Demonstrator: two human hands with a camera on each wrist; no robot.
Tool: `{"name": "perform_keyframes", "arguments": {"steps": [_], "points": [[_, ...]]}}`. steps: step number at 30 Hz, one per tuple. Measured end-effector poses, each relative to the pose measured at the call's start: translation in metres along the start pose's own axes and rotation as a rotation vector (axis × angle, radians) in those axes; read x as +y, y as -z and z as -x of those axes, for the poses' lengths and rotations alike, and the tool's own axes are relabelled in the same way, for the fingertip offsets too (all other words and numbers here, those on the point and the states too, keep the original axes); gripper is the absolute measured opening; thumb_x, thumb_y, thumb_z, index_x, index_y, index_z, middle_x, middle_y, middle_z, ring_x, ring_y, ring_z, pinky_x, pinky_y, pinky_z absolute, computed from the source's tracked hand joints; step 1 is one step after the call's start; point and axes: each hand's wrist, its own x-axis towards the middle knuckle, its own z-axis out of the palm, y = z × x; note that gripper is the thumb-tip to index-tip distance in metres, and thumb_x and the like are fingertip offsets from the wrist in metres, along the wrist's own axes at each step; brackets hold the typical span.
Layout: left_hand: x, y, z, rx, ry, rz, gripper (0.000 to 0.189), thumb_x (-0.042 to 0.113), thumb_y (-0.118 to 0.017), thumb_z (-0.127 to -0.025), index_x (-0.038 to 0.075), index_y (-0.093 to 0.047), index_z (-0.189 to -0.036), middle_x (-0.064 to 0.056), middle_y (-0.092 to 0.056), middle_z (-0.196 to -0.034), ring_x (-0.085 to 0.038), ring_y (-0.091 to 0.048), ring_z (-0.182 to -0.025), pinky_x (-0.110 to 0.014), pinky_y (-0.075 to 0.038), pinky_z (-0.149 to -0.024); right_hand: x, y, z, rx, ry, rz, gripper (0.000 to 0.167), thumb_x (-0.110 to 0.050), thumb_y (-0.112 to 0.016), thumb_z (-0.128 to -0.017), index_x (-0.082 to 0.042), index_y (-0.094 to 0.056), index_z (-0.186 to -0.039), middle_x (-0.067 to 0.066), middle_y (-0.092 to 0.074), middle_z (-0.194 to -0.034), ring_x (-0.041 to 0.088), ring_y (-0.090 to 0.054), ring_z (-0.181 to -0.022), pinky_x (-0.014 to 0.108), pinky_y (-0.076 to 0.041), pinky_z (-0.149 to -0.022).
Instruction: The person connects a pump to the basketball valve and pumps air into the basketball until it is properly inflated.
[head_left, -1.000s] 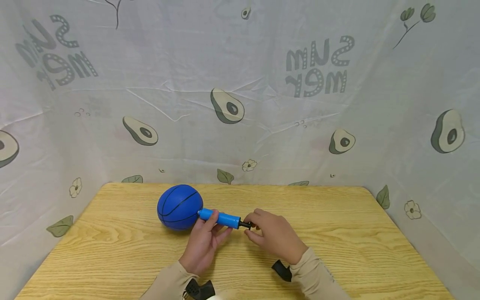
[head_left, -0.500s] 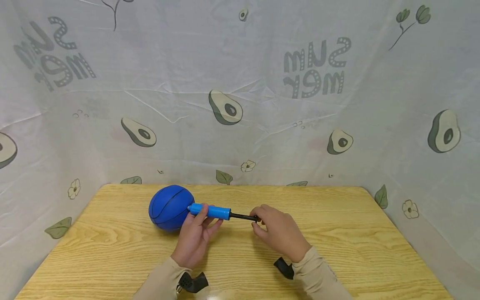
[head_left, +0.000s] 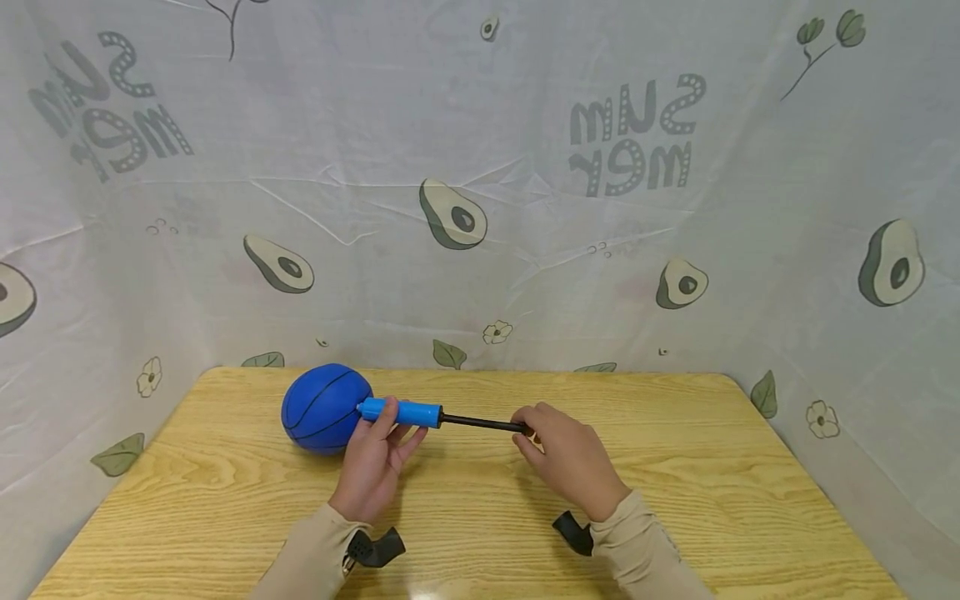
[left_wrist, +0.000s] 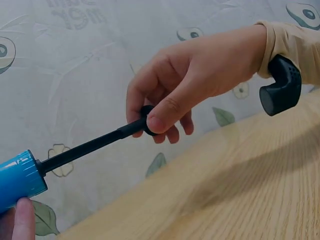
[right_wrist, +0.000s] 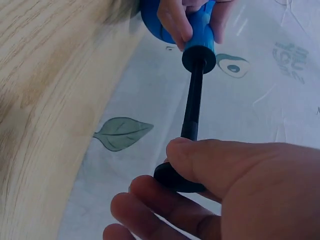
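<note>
A blue ball [head_left: 322,408] with black lines stands at the left of the table. Against its right side points the tip of a blue hand pump [head_left: 418,414], whose barrel my left hand [head_left: 371,468] grips with thumb and fingers. A long black rod [left_wrist: 85,149] is drawn out of the barrel's right end. My right hand [head_left: 570,454] pinches the black handle [right_wrist: 172,179] at the rod's end between thumb and fingers. In the right wrist view the left hand's fingers wrap the barrel near its black end cap [right_wrist: 198,59].
Under the hands lies a wood-grain table [head_left: 712,467]. A pale curtain [head_left: 525,250] printed with avocados and leaves hangs behind it and along both sides. Black camera mounts [head_left: 375,548] sit on both wrists.
The rod has come out from almost fully in to far out. My left hand, the pump barrel and the ball have shifted left; my right hand has moved a little right with the handle.
</note>
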Motion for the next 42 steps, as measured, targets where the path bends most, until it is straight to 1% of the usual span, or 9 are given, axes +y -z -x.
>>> {"name": "perform_keyframes", "arguments": {"steps": [4, 9, 15, 22, 27, 33, 36, 38, 42], "points": [[-0.002, -0.002, 0.0, 0.027, 0.015, -0.006, 0.025, 0.028, -0.045, -0.113, 0.009, -0.036, -0.127, -0.002, -0.046, -0.118, -0.012, -0.06, -0.11, -0.04, -0.053, -0.107, -0.001, 0.0, 0.0, 0.006, 0.052, 0.036, 0.015, -0.021, -0.078, -0.095, -0.015, -0.072, -0.108, -0.008, -0.061, -0.085, 0.005, -0.057, -0.07, 0.02, -0.044, -0.053], [-0.011, -0.006, 0.002, 0.066, 0.025, -0.054, 0.034, 0.029, -0.045, -0.113, 0.006, -0.034, -0.136, -0.004, -0.048, -0.12, -0.01, -0.064, -0.107, -0.037, -0.056, -0.103, -0.001, -0.003, -0.002, -0.051, 0.136, 0.046, 0.016, -0.023, -0.076, -0.096, -0.015, -0.071, -0.108, -0.008, -0.059, -0.085, 0.003, -0.054, -0.068, 0.019, -0.046, -0.055], [-0.026, -0.013, 0.009, 0.027, 0.061, -0.056, 0.033, 0.028, -0.048, -0.112, 0.005, -0.036, -0.131, -0.003, -0.052, -0.116, -0.009, -0.064, -0.102, -0.034, -0.058, -0.099, -0.004, -0.01, -0.002, -0.086, 0.185, 0.022, 0.016, -0.026, -0.078, -0.095, -0.016, -0.071, -0.106, -0.009, -0.06, -0.085, 0.003, -0.056, -0.071, 0.021, -0.051, -0.06], [-0.036, -0.022, 0.019, -0.026, 0.125, -0.048, 0.036, 0.028, -0.05, -0.111, 0.005, -0.034, -0.135, -0.003, -0.052, -0.118, -0.01, -0.062, -0.105, -0.033, -0.058, -0.1, -0.008, -0.016, -0.002, -0.113, 0.226, -0.018, 0.017, -0.028, -0.077, -0.095, -0.016, -0.07, -0.104, -0.01, -0.059, -0.083, 0.001, -0.049, -0.068, 0.019, -0.047, -0.058], [-0.038, -0.025, 0.023, -0.057, 0.152, -0.037, 0.04, 0.029, -0.048, -0.112, 0.004, -0.031, -0.137, -0.003, -0.051, -0.12, -0.01, -0.063, -0.108, -0.035, -0.057, -0.101, -0.01, -0.018, -0.001, -0.112, 0.224, -0.018, 0.018, -0.029, -0.078, -0.094, -0.017, -0.069, -0.104, -0.01, -0.059, -0.083, 0.0, -0.049, -0.067, 0.017, -0.046, -0.056], [-0.034, -0.026, 0.018, -0.058, 0.152, -0.001, 0.026, 0.03, -0.042, -0.114, 0.007, -0.039, -0.125, -0.004, -0.052, -0.115, -0.013, -0.061, -0.106, -0.032, -0.058, -0.099, -0.009, -0.017, 0.0, -0.021, 0.182, -0.009, 0.017, -0.026, -0.082, -0.092, -0.018, -0.07, -0.102, -0.008, -0.065, -0.085, 0.003, -0.058, -0.071, 0.019, -0.049, -0.057], [-0.033, -0.025, 0.017, -0.057, 0.155, -0.001, 0.022, 0.029, -0.042, -0.114, 0.008, -0.041, -0.121, -0.003, -0.053, -0.113, -0.013, -0.061, -0.105, -0.032, -0.059, -0.098, -0.009, -0.015, 0.0, -0.023, 0.136, -0.013, 0.015, -0.025, -0.082, -0.091, -0.019, -0.071, -0.1, -0.007, -0.065, -0.083, 0.004, -0.056, -0.068, 0.019, -0.045, -0.053], [-0.032, -0.024, 0.016, -0.062, 0.14, -0.007, 0.025, 0.028, -0.042, -0.114, 0.006, -0.04, -0.124, -0.004, -0.052, -0.115, -0.014, -0.061, -0.107, -0.035, -0.058, -0.1, -0.009, -0.013, 0.0, -0.042, 0.099, -0.006, 0.013, -0.024, -0.081, -0.091, -0.02, -0.071, -0.098, -0.007, -0.064, -0.082, 0.003, -0.054, -0.066, 0.019, -0.043, -0.051], [-0.027, -0.018, 0.013, -0.068, 0.078, -0.015, 0.032, 0.028, -0.04, -0.114, 0.002, -0.035, -0.133, -0.007, -0.047, -0.123, -0.015, -0.06, -0.113, -0.041, -0.054, -0.106, -0.007, -0.008, 0.0, -0.058, 0.043, 0.005, 0.009, -0.02, -0.079, -0.092, -0.019, -0.071, -0.096, -0.006, -0.065, -0.083, 0.004, -0.055, -0.066, 0.02, -0.041, -0.049]]}}
